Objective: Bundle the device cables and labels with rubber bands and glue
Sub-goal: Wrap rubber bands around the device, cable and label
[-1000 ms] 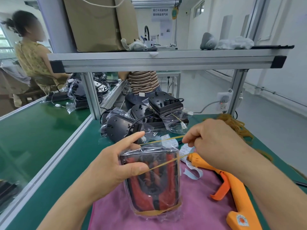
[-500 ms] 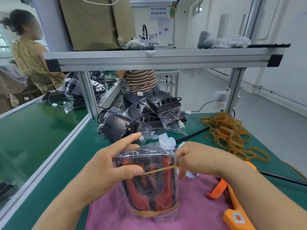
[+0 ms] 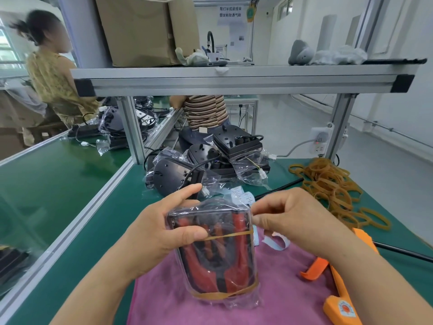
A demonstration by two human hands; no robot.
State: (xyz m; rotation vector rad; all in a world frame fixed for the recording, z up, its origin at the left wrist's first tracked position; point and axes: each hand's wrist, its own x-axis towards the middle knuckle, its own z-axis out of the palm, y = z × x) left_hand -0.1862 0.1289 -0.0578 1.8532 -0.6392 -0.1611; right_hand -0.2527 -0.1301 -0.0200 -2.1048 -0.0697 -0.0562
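Observation:
A black and red device in a clear plastic bag (image 3: 218,254) stands tilted on a pink cloth (image 3: 281,299). My left hand (image 3: 161,233) grips its upper left side, thumb across the front. A tan rubber band (image 3: 230,235) runs over the bag's upper part, and another rubber band (image 3: 222,294) circles the bottom. My right hand (image 3: 290,218) pinches the upper band at the bag's top right corner. An orange glue gun (image 3: 337,289) lies at the right on the cloth. A pile of rubber bands (image 3: 332,186) sits on the green mat beyond it.
Several bagged black devices with cables (image 3: 210,165) are heaped behind the bag. White labels (image 3: 243,195) lie near them. An aluminium shelf frame (image 3: 234,80) spans overhead. A black cable (image 3: 407,253) crosses the mat at the right. Two people sit at benches beyond.
My right hand has come back in from the right, and the stretched rubber band now lies flat across the bag's upper part.

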